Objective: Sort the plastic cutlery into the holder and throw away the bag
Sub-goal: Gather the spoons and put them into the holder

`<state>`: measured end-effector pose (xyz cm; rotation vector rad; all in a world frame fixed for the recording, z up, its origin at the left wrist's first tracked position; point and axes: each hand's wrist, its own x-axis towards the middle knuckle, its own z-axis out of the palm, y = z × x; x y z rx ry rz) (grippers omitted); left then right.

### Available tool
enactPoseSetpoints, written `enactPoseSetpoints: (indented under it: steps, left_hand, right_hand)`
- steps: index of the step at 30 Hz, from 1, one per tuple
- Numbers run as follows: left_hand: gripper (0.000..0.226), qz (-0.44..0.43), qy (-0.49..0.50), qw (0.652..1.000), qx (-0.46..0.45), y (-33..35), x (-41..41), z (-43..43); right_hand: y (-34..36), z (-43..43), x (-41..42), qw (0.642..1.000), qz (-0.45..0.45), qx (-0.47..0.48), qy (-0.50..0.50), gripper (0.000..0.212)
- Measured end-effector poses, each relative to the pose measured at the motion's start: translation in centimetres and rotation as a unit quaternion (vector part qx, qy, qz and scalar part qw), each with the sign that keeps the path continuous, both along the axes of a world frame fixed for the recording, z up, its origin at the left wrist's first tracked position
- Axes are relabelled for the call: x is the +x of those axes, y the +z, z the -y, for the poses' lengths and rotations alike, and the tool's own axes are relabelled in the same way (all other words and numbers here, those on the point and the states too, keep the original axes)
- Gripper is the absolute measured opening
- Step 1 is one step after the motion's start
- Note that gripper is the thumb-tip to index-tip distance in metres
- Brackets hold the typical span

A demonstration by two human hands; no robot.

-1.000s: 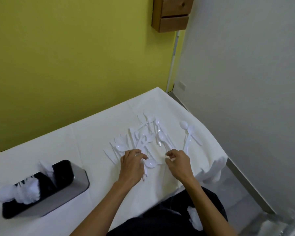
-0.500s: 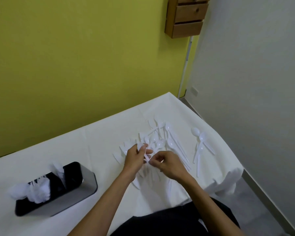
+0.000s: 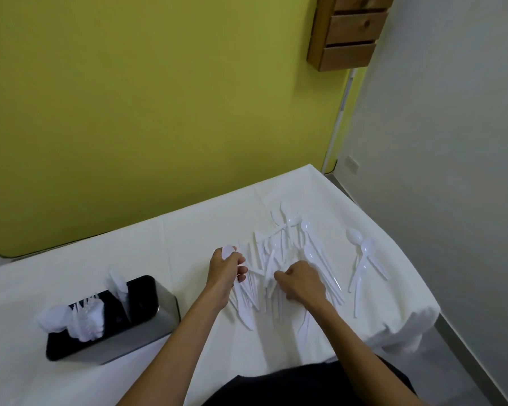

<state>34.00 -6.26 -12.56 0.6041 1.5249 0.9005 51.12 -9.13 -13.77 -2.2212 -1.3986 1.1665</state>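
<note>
The left hand [image 3: 226, 271] grips gathered spoons [image 3: 228, 251] while the right hand [image 3: 301, 284] closes on the cutlery [image 3: 279, 259] pile on the tabletop [image 3: 188, 235] (sorting step); next move, likely: carry spoons to the holder [image 3: 135, 326] at left.

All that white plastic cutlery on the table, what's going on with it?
A person is sorting it. Their left hand is closed on a few pieces, a spoon bowl sticking out above the fingers. The right hand is picking through the loose pile on the white tablecloth. The holder to the left already has some cutlery standing in it. A few spoons lie apart to the right.
</note>
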Motion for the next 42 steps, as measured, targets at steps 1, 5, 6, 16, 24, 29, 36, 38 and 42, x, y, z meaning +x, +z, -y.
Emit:
enactPoseSetpoints:
  steps: [1, 5, 6, 16, 24, 29, 36, 38, 42]
  left_hand:
    - [0.023, -0.003, -0.01, 1.0, -0.001, -0.1, 0.1, 0.1]
    - [0.04, -0.006, -0.057, 0.998, -0.006, -0.4, 1.1, -0.1]
    - [0.043, 0.011, -0.062, 0.998, -0.01, -0.4, 1.3, -0.2]
    - [0.011, 0.055, 0.035, 0.998, 0.005, -0.9, -0.8, -0.2]
    - [0.018, 0.021, 0.0, 1.0, -0.001, -1.1, -1.1, 0.0]
    - [0.046, 0.012, -0.041, 0.999, 0.011, -1.1, 0.2, 0.0]
    - [0.03, -0.054, -0.058, 0.996, 0.038, -1.8, -0.4, -0.1]
    - [0.037, -0.056, -0.044, 0.997, 0.027, -1.8, -0.7, -0.1]
    - [0.052, -0.016, -0.017, 1.0, 0.002, -1.3, -0.6, 0.0]
  right_hand:
    - [0.4, 0.4, 0.0, 1.0, -0.01, 0.007, -0.002, 0.027]
    - [3.0, 1.7, -0.5, 0.995, -0.082, 0.045, 0.029, 0.024]
    - [3.9, 1.9, -0.8, 0.992, -0.104, 0.045, 0.06, 0.019]
    - [0.1, -1.7, -2.0, 0.988, 0.108, 0.064, 0.095, 0.041]
    - [0.4, -2.0, -0.6, 0.995, 0.056, 0.029, 0.078, 0.034]
    - [1.6, -0.3, -0.7, 0.989, -0.01, 0.058, 0.132, 0.02]
    - [2.3, -0.5, -1.1, 0.979, -0.033, 0.057, 0.194, 0.016]
    - [2.4, -0.6, -1.4, 0.975, -0.045, 0.062, 0.208, 0.018]
    - [2.5, -0.6, -2.0, 0.967, -0.064, 0.069, 0.237, 0.022]
